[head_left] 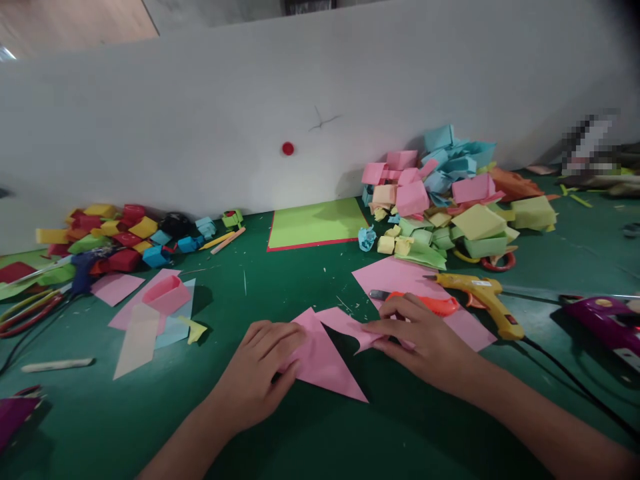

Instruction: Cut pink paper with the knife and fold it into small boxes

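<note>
Pink paper in both hands: strip mostly parted, not yet clearly free

L hand [270, 363] is half curled, w/ thumb and fingers closed on the left edge of the pink triangle [327, 363], which lies on the table just right of this hand. R hand [420, 340] is nearly closed in a pinch; it has hold of the narrow pink strip [340, 321], which lies betw. the two hands.

Progress, as I judge: the sheet seems folded to a triangle, and the strip stands away from it along most of its length, w/ dark green gap betw. What is left is perhaps only the small place near the top corner, but I can't tell if the two are joined there or just touching. Many folded paper pieces are already made: one pile [465, 213] is beyond R hand, another pile [113, 237] is far beyond L hand, to its left. A flat pink sheet [395, 273], uncut as far as visible, lies beyond and partly under R hand.

Hard to see: R fingertips cover the strip's end, so its shape there is unclear. The orange cutter [440, 305], just beyond R hand, is partly hidden by it. The purple tool [605, 323], well right of R hand, is cut off by the frame, and the pixelated patch [590, 143] beyond it is unreadable.
</note>
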Tool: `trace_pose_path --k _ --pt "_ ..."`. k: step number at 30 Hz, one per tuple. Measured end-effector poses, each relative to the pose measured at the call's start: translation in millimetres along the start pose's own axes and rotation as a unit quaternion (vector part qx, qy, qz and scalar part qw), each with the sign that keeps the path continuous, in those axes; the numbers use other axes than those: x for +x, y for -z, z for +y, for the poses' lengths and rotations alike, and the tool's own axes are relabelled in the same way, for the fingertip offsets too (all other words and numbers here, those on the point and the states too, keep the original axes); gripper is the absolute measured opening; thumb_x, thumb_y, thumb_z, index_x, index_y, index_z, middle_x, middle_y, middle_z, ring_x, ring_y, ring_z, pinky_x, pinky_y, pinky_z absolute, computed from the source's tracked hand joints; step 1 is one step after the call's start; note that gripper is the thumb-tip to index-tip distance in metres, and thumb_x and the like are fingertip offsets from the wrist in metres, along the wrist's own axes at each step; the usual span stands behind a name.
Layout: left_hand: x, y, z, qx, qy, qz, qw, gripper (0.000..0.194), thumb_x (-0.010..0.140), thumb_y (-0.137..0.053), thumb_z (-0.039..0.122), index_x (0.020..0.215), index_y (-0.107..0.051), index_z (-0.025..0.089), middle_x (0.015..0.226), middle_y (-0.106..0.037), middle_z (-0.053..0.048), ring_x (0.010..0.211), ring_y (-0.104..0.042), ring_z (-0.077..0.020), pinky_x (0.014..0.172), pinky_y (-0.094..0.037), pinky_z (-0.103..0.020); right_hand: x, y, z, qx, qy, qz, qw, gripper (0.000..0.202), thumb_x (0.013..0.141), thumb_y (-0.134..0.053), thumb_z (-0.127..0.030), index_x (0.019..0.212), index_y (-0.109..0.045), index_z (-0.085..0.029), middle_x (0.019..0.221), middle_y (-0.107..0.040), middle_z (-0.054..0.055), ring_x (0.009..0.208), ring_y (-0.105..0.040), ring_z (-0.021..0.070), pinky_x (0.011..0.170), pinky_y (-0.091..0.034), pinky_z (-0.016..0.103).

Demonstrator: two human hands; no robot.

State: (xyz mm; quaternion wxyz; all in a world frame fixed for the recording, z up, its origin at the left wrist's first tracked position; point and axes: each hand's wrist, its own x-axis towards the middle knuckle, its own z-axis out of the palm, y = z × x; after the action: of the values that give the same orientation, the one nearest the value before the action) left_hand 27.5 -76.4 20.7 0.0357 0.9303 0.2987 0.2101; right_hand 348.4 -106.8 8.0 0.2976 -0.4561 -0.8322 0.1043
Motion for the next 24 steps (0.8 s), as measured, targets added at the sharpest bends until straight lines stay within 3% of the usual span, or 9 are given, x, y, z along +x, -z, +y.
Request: trace_pose_path --k 4,8,12,15,18,24 --pt "-1.4 -3.0 2.1 0.016 0.017 0.048 0.999 0.044 0.098 -0.054 0.018 0.141 -0.047 0.020 0.132 -0.063 -0.012 0.119 -0.059 -0.0241 0.100 -0.045 -0.040 -0.5 -0.1 -7.0 0.045 0.037 0.007 0.998 0.023 0.098 -0.059 -0.027 0.116 -0.074 -0.028 0.099 -0.061 0.007 0.089 -0.060 0.0199 0.074 -0.054 0.033" --pt "1.8 -3.9 7.7 0.035 0.012 0.077 0.996 0.047 0.097 -0.059 0.019 0.142 -0.047 0.021 0.137 -0.061 -0.013 0.122 -0.059 -0.0248 0.101 -0.044 -0.041 -1.4 -0.3 -13.6 0.048 0.084 0.010 0.995 0.023 0.099 -0.059 -0.028 0.118 -0.073 -0.029 0.099 -0.060 0.006 0.090 -0.058 0.0187 0.080 -0.052 0.035" --pt "5.2 -3.0 12.1 0.055 0.000 0.107 0.993 0.029 0.096 -0.060 0.017 0.123 -0.062 0.029 0.129 -0.068 -0.005 0.113 -0.064 -0.0223 0.095 -0.045 -0.040 -1.6 1.4 -17.9 0.041 0.111 0.009 0.993 0.022 0.099 -0.059 -0.028 0.116 -0.073 -0.030 0.100 -0.061 0.006 0.089 -0.056 0.0179 0.079 -0.049 0.034" --pt "5.2 -1.1 12.2 0.046 -0.012 0.142 0.989 0.022 0.095 -0.059 0.012 0.108 -0.066 0.028 0.114 -0.072 -0.002 0.103 -0.067 -0.0203 0.091 -0.046 -0.039 -0.8 2.2 -19.9 0.044 0.126 0.010 0.991 0.022 0.099 -0.059 -0.027 0.117 -0.073 -0.030 0.100 -0.062 0.006 0.089 -0.056 0.0173 0.079 -0.048 0.033" --pt "3.6 1.5 11.2 0.028 -0.026 0.162 0.986 0.020 0.094 -0.060 0.011 0.105 -0.066 0.026 0.107 -0.072 -0.003 0.097 -0.067 -0.0193 0.088 -0.048 -0.039 -1.3 1.2 -19.9 0.041 0.133 0.006 0.990 0.025 0.100 -0.059 -0.028 0.121 -0.071 -0.031 0.102 -0.063 0.005 0.092 -0.058 0.0176 0.081 -0.049 0.033" --pt "2.1 3.7 11.7 -0.063 0.003 0.174 0.983 0.024 0.092 -0.055 0.007 0.106 -0.063 0.025 0.103 -0.072 -0.004 0.100 -0.066 -0.0192 0.090 -0.052 -0.038 -7.5 -0.6 -17.1 0.049 0.056 -0.007 0.997 0.058 0.098 -0.059 -0.036 0.152 -0.040 -0.028 0.128 -0.059 0.011 0.118 -0.055 0.0249 0.099 -0.049 0.040"
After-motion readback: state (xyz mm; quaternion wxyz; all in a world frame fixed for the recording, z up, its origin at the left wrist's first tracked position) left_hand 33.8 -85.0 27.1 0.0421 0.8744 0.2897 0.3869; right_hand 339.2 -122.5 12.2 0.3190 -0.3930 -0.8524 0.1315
